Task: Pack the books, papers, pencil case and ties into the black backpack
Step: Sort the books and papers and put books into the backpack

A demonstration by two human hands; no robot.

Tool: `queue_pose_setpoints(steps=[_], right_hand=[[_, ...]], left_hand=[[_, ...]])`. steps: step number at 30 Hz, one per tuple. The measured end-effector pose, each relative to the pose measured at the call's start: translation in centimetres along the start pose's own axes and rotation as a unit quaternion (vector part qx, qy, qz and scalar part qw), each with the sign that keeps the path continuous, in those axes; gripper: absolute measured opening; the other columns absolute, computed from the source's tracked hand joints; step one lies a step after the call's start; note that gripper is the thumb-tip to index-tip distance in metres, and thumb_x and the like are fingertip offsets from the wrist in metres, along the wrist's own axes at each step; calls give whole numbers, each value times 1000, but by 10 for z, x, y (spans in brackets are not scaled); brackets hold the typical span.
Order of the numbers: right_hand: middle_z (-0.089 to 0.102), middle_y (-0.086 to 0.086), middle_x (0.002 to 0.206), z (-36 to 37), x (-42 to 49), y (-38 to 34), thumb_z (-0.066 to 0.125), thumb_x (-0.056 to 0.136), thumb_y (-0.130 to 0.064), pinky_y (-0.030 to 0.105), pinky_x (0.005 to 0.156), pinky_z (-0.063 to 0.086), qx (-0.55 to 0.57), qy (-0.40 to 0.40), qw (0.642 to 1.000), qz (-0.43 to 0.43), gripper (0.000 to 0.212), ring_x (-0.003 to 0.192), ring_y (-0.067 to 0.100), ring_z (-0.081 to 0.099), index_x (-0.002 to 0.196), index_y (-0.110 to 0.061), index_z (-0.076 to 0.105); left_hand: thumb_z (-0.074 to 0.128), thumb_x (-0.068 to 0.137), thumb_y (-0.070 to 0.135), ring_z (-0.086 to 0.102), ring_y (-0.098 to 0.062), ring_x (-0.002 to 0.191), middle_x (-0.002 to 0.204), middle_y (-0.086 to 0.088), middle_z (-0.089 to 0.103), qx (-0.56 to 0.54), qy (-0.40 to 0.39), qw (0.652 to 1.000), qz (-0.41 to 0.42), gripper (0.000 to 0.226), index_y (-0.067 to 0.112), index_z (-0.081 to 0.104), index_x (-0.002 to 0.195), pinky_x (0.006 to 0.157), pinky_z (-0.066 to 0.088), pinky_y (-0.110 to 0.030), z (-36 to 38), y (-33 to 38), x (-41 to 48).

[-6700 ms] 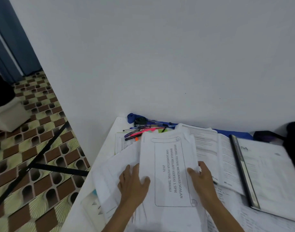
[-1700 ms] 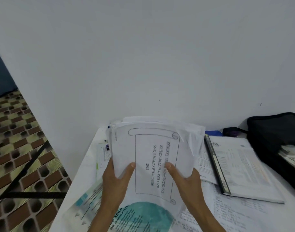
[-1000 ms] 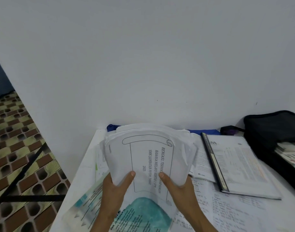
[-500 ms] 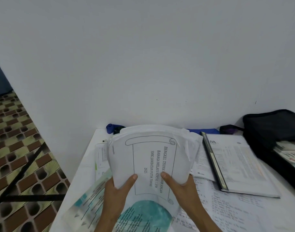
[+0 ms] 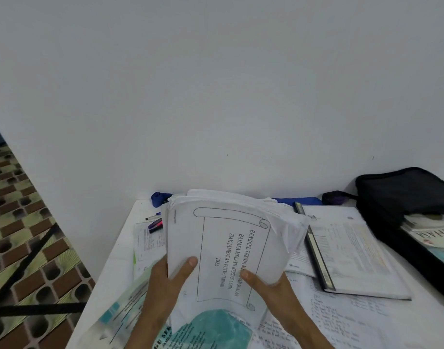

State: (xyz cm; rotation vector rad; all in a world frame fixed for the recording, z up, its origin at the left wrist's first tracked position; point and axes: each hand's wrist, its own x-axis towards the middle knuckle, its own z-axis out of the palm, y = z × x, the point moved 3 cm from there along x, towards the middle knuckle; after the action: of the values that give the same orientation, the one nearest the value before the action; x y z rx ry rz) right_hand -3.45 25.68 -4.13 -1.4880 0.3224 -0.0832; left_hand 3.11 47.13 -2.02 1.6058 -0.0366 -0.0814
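Squaring up before packing
Left hand [image 5: 165,280] and right hand [image 5: 268,285] grip the stack of papers [image 5: 228,248] by its near edge, thumbs on top; squaring loose sheets should ease it into the black backpack [image 5: 404,197], far right.

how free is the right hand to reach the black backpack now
Probably not yet: the right hand, with the left hand, grips the paper stack. The path to the black backpack, over the book, looks clear.

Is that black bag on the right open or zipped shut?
Open. The backpack has its flap raised, and books show inside its mouth.
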Motion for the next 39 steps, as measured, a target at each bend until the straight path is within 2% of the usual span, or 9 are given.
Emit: queue_pose_setpoints(steps=[2, 6, 10, 17, 21, 26, 29, 35, 39], right_hand=[[76, -11, 108, 0, 0, 1, 80, 75, -27, 28, 86, 57, -3, 3, 1000, -2, 50, 101, 7, 71, 122, -25, 62], [75, -17, 105, 2, -1, 3, 82, 71, -30, 26, 84, 57, -11, 5, 1000, -7, 49, 98, 2, 70, 116, -30, 63], [74, -14, 111, 3, -2, 3, 82, 74, -30, 30, 90, 56, -19, 5, 1000, -11, 48, 101, 4, 70, 118, -32, 62], [75, -12, 108, 2, -2, 1, 82, 76, -22, 32, 90, 56, -22, -15, 1000, -11, 45, 101, 7, 71, 117, -28, 64], [76, -10, 109, 0, -3, 1, 82, 73, -27, 37, 95, 55, -11, -16, 1000, -6, 49, 103, 9, 71, 119, -27, 64], [76, -12, 106, -1, -1, 0, 79, 79, -24, 27, 84, 58, -14, -18, 1000, -1, 38, 99, 7, 72, 114, -27, 66], [76, -16, 104, 1, 1, -1, 79, 79, -27, 23, 79, 58, -36, -24, 999, 0, 34, 97, 3, 71, 110, -30, 66], [74, -26, 90, 5, 4, -4, 75, 86, -28, 15, 72, 55, -50, 8, 998, -22, 20, 92, -4, 70, 104, -33, 68], [72, -31, 78, -7, 8, -21, 71, 90, -27, 11, 63, 52, -62, 11, 997, -41, 11, 80, -8, 70, 99, -32, 69]], left_hand=[[67, 44, 86, 71, -9, 89, 96, 8, 75, 6, 16, 998, 54, 87, 27, 65, 107, 71, 57, -27, 1, 25, 5], [59, 67, 70, 68, -10, 83, 90, 5, 72, -1, 96, 980, 172, 56, 24, 66, 100, 67, 52, -20, 6, 90, 11], [63, 71, 71, 68, -13, 80, 83, 8, 72, -1, 145, 976, 162, 48, 25, 67, 86, 71, 54, -29, 12, 113, 13], [65, 90, 30, 65, -19, 83, 79, 11, 68, -2, 188, 971, 150, 9, 26, 67, 82, 71, 58, -42, 4, 103, 22], [59, 86, 56, 66, -14, 88, 94, 10, 69, -32, 98, 979, 175, 35, 24, 64, 101, 72, 58, -34, -4, 99, 20], [77, 41, 77, 72, -12, 91, 101, 11, 74, 26, -77, 994, 78, 91, 25, 60, 114, 67, 58, -24, -16, 34, 20], [85, 39, 60, 71, -7, 91, 96, 16, 75, 45, -55, 997, 3, 74, 32, 64, 104, 67, 55, -20, -11, -10, 14], [83, 72, 22, 66, -7, 86, 92, 7, 72, 20, 72, 997, -1, 34, 24, 66, 101, 69, 51, -24, 10, -17, 3], [83, 74, 25, 66, -16, 87, 93, 5, 70, 57, 99, 993, 29, 33, 26, 63, 100, 76, 55, -35, 27, -3, 7]])
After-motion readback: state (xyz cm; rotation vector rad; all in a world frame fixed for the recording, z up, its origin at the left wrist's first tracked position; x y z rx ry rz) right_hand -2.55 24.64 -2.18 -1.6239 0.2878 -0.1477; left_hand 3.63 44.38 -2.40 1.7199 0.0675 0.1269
